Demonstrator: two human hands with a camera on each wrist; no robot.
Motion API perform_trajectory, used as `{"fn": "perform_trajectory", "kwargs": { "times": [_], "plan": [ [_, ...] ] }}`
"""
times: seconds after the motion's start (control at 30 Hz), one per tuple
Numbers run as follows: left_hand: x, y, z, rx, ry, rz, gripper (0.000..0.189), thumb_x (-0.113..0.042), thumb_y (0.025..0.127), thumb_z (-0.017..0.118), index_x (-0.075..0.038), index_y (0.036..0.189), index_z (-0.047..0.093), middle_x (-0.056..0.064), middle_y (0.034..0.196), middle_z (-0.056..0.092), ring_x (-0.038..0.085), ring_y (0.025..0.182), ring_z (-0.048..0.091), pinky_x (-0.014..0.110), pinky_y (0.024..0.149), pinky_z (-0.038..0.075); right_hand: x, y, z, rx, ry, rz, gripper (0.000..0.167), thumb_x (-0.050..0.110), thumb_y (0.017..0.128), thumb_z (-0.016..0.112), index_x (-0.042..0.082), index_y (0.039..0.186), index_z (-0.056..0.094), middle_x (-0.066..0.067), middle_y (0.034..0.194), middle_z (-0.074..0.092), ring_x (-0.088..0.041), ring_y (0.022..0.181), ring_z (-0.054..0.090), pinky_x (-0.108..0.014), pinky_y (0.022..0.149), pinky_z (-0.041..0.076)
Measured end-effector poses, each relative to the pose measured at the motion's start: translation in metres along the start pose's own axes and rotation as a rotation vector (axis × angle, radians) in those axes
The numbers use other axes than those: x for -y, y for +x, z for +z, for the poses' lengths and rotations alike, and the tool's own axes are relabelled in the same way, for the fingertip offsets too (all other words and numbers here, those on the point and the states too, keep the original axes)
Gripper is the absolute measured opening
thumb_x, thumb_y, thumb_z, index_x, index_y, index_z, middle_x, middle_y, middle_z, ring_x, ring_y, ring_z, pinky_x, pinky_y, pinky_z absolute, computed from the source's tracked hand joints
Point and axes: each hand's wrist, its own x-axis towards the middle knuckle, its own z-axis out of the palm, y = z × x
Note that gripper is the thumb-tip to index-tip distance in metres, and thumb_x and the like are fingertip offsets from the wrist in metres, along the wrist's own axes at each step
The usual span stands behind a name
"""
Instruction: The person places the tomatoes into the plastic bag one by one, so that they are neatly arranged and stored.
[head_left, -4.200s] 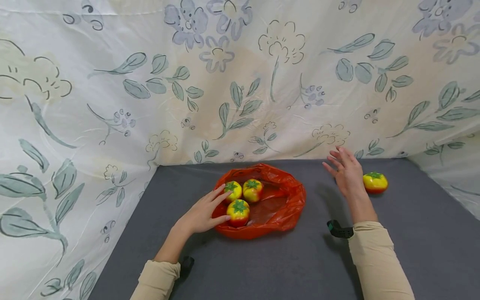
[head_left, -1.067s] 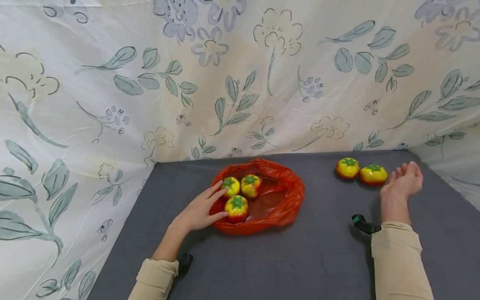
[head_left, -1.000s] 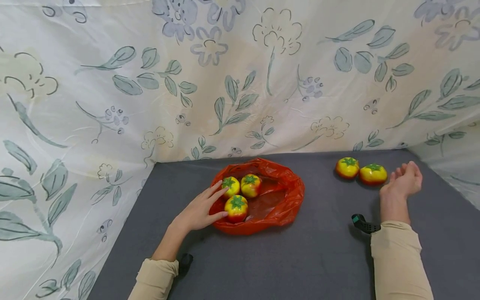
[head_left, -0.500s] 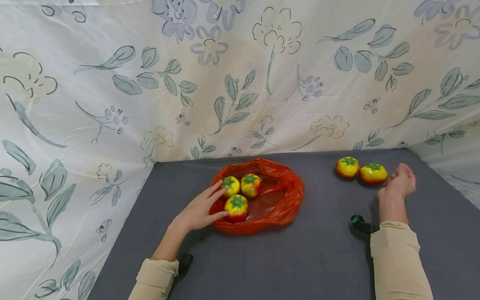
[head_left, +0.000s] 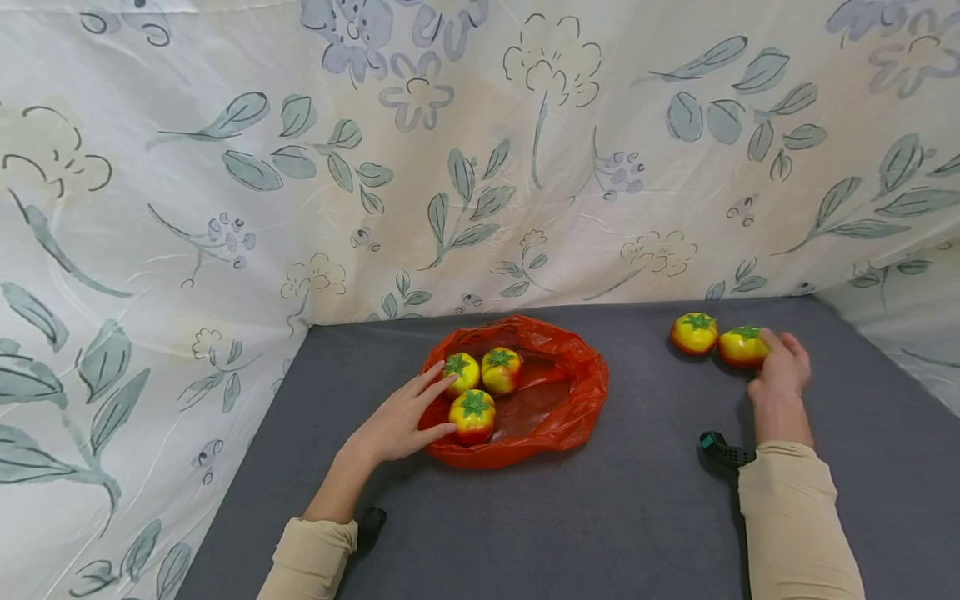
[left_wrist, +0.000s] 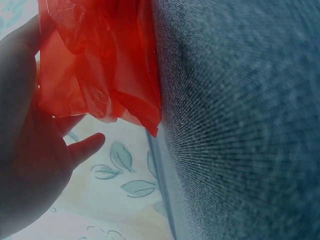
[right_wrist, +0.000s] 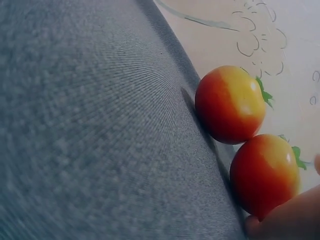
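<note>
A red plastic bag [head_left: 585,408] stands with its mouth wide. Inside, toward its left, sit three glossy yellow-and-red tomatoes with green tops, the front tomato [head_left: 472,418] among them. My left hand [head_left: 390,421] rests at the bag's left rim, fingers spread over the left and front tomatoes. The left wrist view has the bag's side [left_wrist: 100,65] against that hand. Two more tomatoes lie side by side on the table at right. My right hand [head_left: 783,371] is at the right side of the nearer tomato [right_wrist: 262,175], with fingers beside it. The farther tomato [right_wrist: 230,105] is untouched.
Dark grey cloth covers the table [head_left: 540,533]. A floral curtain [head_left: 420,183] hangs along the back and left side. A black wrist device [head_left: 723,450] sits by the right sleeve, and another black device [head_left: 371,527] by the left.
My right hand has gone from near the back tomato to the right of the pair, then turned and moved left onto the nearer one. My left hand stays at the bag.
</note>
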Motion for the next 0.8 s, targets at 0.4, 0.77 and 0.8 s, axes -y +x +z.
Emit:
{"fn": "perform_trajectory", "kwargs": {
  "times": [0.4, 0.77, 0.8],
  "plan": [
    [-0.003, -0.001, -0.001, -0.009, -0.007, 0.004, 0.073, -0.044, 0.090, 0.062, -0.014, 0.149, 0.033, 0.011, 0.156, 0.019, 0.034, 0.138, 0.025, 0.054, 0.108, 0.023, -0.021, 0.046, -0.006, 0.047, -0.400, -0.082, 0.089, 0.039, 0.073, 0.080, 0.035, 0.147, 0.030, 0.006, 0.153, 0.020, -0.014, 0.128, 0.031, -0.027, 0.106, 0.027],
    [-0.003, -0.001, -0.002, 0.002, -0.010, -0.007, 0.073, -0.044, 0.090, 0.062, -0.015, 0.150, 0.032, 0.009, 0.157, 0.018, 0.035, 0.138, 0.024, 0.055, 0.108, 0.023, -0.021, 0.020, 0.005, 0.058, -0.610, -0.140, 0.095, 0.035, 0.080, 0.075, 0.025, 0.153, 0.016, -0.002, 0.157, 0.013, -0.019, 0.140, 0.018, -0.030, 0.111, 0.019],
    [-0.003, -0.001, -0.002, 0.005, -0.010, -0.010, 0.073, -0.044, 0.090, 0.062, -0.015, 0.150, 0.031, 0.009, 0.157, 0.017, 0.035, 0.138, 0.024, 0.055, 0.108, 0.022, -0.020, 0.017, 0.005, 0.054, -0.621, -0.138, 0.094, 0.035, 0.081, 0.074, 0.024, 0.153, 0.015, -0.003, 0.157, 0.013, -0.019, 0.140, 0.018, -0.030, 0.111, 0.020]
  ]
}}
